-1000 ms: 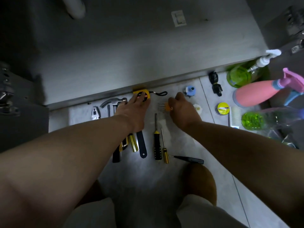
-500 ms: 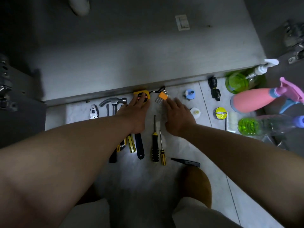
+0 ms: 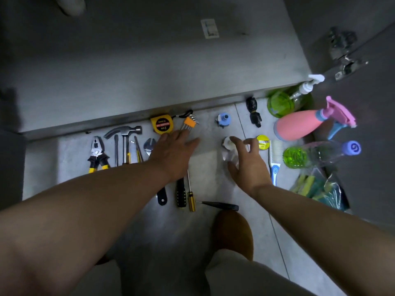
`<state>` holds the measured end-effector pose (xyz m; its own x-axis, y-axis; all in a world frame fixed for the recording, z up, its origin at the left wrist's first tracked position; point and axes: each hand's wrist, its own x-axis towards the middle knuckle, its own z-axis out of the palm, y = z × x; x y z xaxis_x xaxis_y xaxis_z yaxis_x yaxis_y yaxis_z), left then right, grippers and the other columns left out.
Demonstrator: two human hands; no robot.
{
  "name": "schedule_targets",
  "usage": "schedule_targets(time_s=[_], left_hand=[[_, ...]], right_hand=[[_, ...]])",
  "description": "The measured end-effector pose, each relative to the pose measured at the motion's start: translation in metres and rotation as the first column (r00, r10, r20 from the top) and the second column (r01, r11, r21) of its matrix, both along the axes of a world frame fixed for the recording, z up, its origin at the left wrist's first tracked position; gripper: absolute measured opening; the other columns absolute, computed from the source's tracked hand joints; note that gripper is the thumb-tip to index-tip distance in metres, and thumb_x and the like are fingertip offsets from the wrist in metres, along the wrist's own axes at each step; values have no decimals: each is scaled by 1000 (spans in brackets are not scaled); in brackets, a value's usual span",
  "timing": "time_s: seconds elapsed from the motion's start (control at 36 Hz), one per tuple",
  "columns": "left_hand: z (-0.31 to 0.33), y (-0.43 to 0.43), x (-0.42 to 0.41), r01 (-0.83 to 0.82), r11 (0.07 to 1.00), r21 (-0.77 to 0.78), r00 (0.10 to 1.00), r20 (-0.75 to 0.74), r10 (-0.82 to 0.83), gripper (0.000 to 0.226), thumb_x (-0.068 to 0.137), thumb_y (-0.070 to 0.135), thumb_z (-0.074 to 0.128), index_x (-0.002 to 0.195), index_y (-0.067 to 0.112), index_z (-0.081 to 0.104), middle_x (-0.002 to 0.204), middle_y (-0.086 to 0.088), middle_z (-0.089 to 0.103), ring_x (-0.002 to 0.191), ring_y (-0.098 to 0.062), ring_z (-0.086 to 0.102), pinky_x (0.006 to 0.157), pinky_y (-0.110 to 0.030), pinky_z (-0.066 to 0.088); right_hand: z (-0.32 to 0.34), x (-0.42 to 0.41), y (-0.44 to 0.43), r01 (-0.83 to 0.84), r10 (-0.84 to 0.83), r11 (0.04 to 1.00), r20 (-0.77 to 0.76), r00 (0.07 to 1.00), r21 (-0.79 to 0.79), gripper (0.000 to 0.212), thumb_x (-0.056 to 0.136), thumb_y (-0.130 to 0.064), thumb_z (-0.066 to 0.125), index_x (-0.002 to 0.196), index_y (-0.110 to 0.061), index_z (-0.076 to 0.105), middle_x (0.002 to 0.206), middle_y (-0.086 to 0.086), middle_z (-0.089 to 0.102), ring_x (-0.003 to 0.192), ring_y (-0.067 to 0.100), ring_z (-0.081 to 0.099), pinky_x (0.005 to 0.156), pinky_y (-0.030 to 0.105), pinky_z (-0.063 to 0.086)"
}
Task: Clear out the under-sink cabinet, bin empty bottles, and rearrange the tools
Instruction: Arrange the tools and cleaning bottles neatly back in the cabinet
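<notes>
Tools lie in a row on the floor before the cabinet: pliers (image 3: 97, 154), a hammer (image 3: 125, 137), a yellow tape measure (image 3: 161, 124), an orange hex key set (image 3: 189, 122) and two screwdrivers (image 3: 186, 195). My left hand (image 3: 175, 150) hovers flat and open just below the tape measure and hex keys, holding nothing. My right hand (image 3: 248, 163) is spread open over a small white roll (image 3: 228, 143), fingers loosely bent, gripping nothing. A wrench (image 3: 149, 146) is partly hidden under my left arm.
Bottles lie at the right: a green pump bottle (image 3: 282, 102), a pink spray bottle (image 3: 299, 124) and a clear bottle with a purple cap (image 3: 316, 154). Nearby are a brush (image 3: 274, 159), a yellow tin (image 3: 263, 142), a blue fitting (image 3: 223, 120), a bag of sponges (image 3: 318, 186) and tweezers (image 3: 220, 205).
My left hand has let go of the tape measure and drawn back right. My right hand left the hex keys by the tape measure and moved right toward the white roll.
</notes>
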<state>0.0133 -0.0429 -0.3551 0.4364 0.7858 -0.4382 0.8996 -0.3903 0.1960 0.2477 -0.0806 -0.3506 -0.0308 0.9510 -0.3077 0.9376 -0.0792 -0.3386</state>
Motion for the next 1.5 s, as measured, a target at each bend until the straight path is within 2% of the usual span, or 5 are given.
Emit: schedule_targets(time_s=[0.44, 0.61, 0.97, 1.31, 1.5], left_hand=[[8, 30, 23, 14, 998, -58, 973, -227, -27, 71, 92, 31, 59, 150, -1, 32, 164, -19, 11, 144, -33, 31, 114, -41, 30], [2, 25, 30, -39, 994, -98, 977, -211, 18, 83, 93, 32, 56, 157, -6, 17, 167, -23, -3, 156, -35, -1, 124, -46, 18], [5, 37, 25, 18, 986, -164, 965, -256, -60, 91, 87, 41, 64, 157, 1, 23, 168, -19, -2, 156, -32, 0, 123, -50, 18], [7, 39, 26, 8, 983, -182, 966, -251, -54, 86, 88, 37, 65, 156, 0, 27, 168, -18, -3, 155, -33, 8, 122, -45, 22], [11, 39, 26, -2, 980, -201, 970, -239, -47, 81, 85, 33, 69, 152, 3, 36, 168, -16, 5, 155, -31, 7, 124, -47, 17]], right_hand=[[-25, 1, 46, 55, -62, 996, 110, 992, 67, 43, 88, -1, 56, 127, -19, 56, 121, 14, 42, 94, 36, 56, 66, 39, 51], [-21, 12, 46, 131, -133, 991, 210, 969, 25, 43, 83, -8, 58, 125, -20, 52, 124, 13, 41, 108, 35, 48, 73, 43, 51], [-12, -17, 92, -298, 307, 952, 230, 924, -72, 65, 82, -26, 63, 145, -29, 48, 162, 13, 22, 141, 36, 28, 109, 50, 35], [-7, 1, 110, 13, -5, 986, 49, 999, -165, 53, 85, -13, 60, 137, -23, 59, 164, 12, 8, 149, 32, 24, 119, 35, 30], [7, -4, 39, -169, 169, 985, 9, 986, 38, 25, 77, -14, 61, 101, -16, 67, 113, 10, 54, 104, 34, 56, 82, 42, 50]])
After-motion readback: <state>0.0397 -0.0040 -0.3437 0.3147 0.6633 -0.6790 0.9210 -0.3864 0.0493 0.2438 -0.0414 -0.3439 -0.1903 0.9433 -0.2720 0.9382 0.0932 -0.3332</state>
